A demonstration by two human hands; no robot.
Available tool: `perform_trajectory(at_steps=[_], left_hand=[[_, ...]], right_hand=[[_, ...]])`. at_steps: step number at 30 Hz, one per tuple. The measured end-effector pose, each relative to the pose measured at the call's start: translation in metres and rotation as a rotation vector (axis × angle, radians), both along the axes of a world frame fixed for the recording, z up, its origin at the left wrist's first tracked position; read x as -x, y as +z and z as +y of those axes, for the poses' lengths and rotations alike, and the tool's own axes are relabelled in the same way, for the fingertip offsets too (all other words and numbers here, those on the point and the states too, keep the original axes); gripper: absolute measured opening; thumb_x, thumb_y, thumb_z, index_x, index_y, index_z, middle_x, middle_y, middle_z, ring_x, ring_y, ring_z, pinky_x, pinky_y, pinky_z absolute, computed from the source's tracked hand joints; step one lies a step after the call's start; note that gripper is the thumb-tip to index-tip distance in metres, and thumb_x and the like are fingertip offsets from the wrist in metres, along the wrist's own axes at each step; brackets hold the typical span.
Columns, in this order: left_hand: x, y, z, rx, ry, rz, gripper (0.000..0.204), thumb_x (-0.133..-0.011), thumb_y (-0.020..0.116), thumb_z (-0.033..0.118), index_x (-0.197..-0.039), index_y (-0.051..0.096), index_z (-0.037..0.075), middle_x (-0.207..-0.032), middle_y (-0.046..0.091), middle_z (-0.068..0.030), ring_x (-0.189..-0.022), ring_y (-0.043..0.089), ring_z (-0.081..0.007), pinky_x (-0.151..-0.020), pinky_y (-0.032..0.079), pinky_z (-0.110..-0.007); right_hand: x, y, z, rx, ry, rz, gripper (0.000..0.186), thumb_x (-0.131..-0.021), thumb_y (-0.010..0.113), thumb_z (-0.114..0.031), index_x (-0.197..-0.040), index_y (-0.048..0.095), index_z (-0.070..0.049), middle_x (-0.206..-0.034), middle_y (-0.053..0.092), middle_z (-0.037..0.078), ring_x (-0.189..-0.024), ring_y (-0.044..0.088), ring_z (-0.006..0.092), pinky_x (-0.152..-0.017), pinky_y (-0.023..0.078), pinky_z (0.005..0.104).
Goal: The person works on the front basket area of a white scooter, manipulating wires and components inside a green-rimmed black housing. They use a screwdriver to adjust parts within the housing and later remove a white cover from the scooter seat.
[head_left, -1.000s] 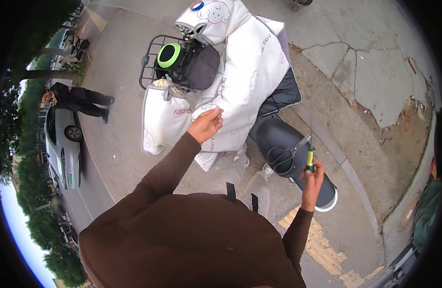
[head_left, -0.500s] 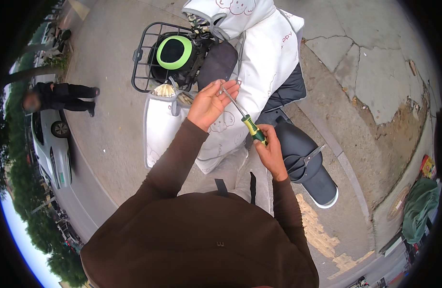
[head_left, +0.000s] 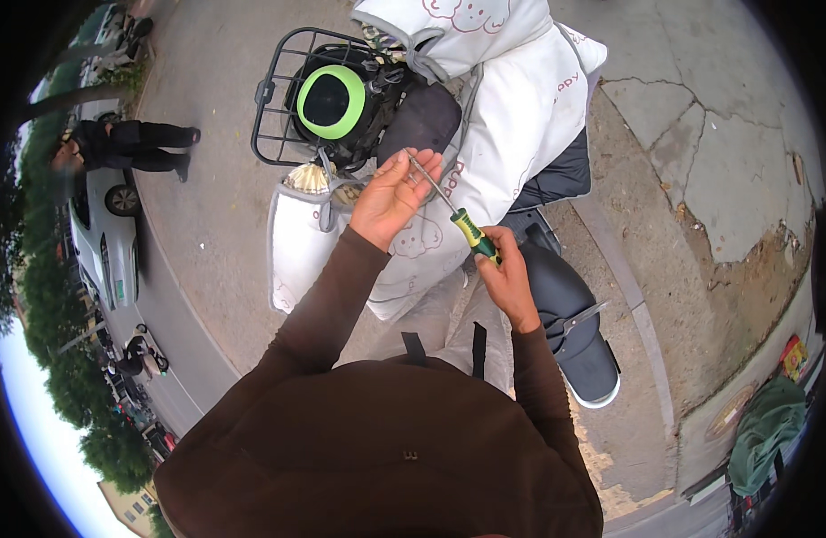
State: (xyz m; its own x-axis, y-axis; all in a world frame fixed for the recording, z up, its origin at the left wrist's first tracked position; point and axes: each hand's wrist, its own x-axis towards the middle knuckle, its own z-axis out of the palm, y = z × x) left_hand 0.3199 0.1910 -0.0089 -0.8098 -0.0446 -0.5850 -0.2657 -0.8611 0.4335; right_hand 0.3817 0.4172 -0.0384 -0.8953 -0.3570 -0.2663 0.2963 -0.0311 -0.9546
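A white padded cover spreads across the far middle. Right of the legs is a long black seat; far left, a black wire basket surrounds a green-rimmed round piece. The left hand has its fingers partly curled at the screwdriver's tip; whether they pinch it I cannot tell. The right hand, nearer, grips the green-and-yellow handle of that screwdriver, which slants over the cover. Scissors lie on the seat.

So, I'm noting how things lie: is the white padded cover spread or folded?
Spread: the white padded cover drapes in broad panels on both sides of the left hand, near the basket.
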Motion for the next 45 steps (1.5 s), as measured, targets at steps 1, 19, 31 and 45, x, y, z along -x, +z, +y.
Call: perform_trajectory(at_steps=[1,19,31,45], left_hand=[[0.001,-0.004,-0.002,0.017,-0.008,0.034,0.015,-0.099,0.052,0.011,-0.106,0.057,-0.001,-0.118,0.057,-0.0182,-0.121,0.053,-0.0329,-0.108,0.043,-0.046],[0.08,-0.063,-0.023,0.127,0.389,0.065,0.018,-0.094,0.057,0.005,-0.11,0.056,-0.004,-0.108,0.058,-0.0162,-0.11,0.056,-0.0303,-0.106,0.045,-0.047],[0.082,-0.076,-0.035,0.028,0.418,0.175,0.018,-0.092,0.059,0.004,-0.109,0.059,-0.003,-0.11,0.061,-0.0151,-0.11,0.058,-0.0281,-0.107,0.044,-0.046],[0.077,-0.072,-0.034,-0.111,0.417,0.215,0.022,-0.093,0.06,0.007,-0.112,0.057,-0.004,-0.111,0.061,-0.0126,-0.112,0.056,-0.0265,-0.108,0.042,-0.044]], right_hand=[[0.004,-0.001,0.001,0.032,0.012,-0.047,0.031,-0.085,0.057,-0.002,-0.115,0.05,0.001,-0.099,0.06,0.009,-0.081,0.058,0.0165,-0.077,0.045,0.0268],[0.091,-0.093,-0.065,0.71,-0.351,-0.495,0.027,-0.094,0.058,-0.002,-0.12,0.053,0.002,-0.105,0.06,0.011,-0.088,0.061,0.0169,-0.079,0.053,0.0297],[0.128,-0.117,-0.072,0.723,-0.335,-0.629,0.033,-0.095,0.061,-0.023,-0.113,0.054,0.004,-0.094,0.063,0.009,-0.072,0.062,0.0163,-0.065,0.051,0.0267],[0.15,-0.124,-0.059,0.849,-0.092,-0.725,0.028,-0.097,0.057,-0.028,-0.105,0.056,-0.001,-0.085,0.059,0.007,-0.066,0.05,0.0125,-0.055,0.041,0.0249]])
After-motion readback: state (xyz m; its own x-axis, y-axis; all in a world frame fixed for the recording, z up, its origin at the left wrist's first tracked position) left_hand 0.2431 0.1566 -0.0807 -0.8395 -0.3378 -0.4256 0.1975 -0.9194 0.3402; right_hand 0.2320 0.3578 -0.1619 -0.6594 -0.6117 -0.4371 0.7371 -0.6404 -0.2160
